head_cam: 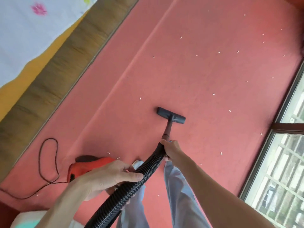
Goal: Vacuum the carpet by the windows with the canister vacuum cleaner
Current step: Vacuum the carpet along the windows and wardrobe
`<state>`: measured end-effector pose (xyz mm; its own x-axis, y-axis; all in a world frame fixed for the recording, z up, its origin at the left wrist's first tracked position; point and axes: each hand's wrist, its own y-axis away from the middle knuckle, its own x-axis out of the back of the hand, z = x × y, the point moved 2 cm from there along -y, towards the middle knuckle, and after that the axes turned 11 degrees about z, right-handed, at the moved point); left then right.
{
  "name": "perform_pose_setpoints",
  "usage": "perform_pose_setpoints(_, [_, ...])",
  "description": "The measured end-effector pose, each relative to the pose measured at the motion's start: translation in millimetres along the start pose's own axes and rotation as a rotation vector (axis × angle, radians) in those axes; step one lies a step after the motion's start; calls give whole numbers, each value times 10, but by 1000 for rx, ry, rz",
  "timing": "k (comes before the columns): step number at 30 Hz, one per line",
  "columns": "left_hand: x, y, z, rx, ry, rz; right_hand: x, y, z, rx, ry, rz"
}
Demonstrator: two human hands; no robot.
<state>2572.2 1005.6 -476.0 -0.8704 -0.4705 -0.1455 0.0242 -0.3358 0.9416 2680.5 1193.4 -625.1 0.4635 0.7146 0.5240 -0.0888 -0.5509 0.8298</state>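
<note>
The red carpet filled the middle of the frame, strewn with small white scraps, thickest toward the upper right. The black floor nozzle sat flat on the carpet just above center, joined to a short dark wand slanting down toward the person.

The right hand gripped the place where the wand met the ribbed black hose. Its fingers wrapped round the far side, so how closely they lay could not be told.

The left hand, lower left of center, held the hose farther down, fingers pressed together and curled over it with the thumb laid along the ribs. From there the hose ran off the bottom edge.

The red canister vacuum cleaner rested on the carpet at lower left, partly behind that hand, and its thin black power cord looped beside it.

Light blue trouser legs showed beneath the hose.

The windows ran down the right edge. What looked like a bed, with a brown quilted side and a white flowered sheet, crossed the upper left.
</note>
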Motion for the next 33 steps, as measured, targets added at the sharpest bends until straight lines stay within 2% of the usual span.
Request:
perform_pose_setpoints(6, [-409, -247, 116, -28, -14, 155, 131, -284, -317, 183, 241, 79])
perform_pose_setpoints(10, [-658, -266, 168, -17, 21, 155, 339, -353, -369, 200, 306, 38])
perform_pose_setpoints(17, [-891, -60, 202, -13, 122, 24, 660, -286, -272, 84, 284, -124])
perform_pose_setpoints(21, [-890, 41, 176, -5, 147, 11, 711, -252, -114, -17, 268, -194])
perform_pose_setpoints(26, [-840, 109, 115, 19, 101, 34, 611, -217, -66, 0, 282, -207])
perform_pose_setpoints(29, [-846, 91, 71, 46, 79, 83, 484, -183, -151, 17, 277, -204])
perform_pose_setpoints(33, [-878, 53, 117, 57, 13, 268, 403, -186, -291, 106, 324, -140])
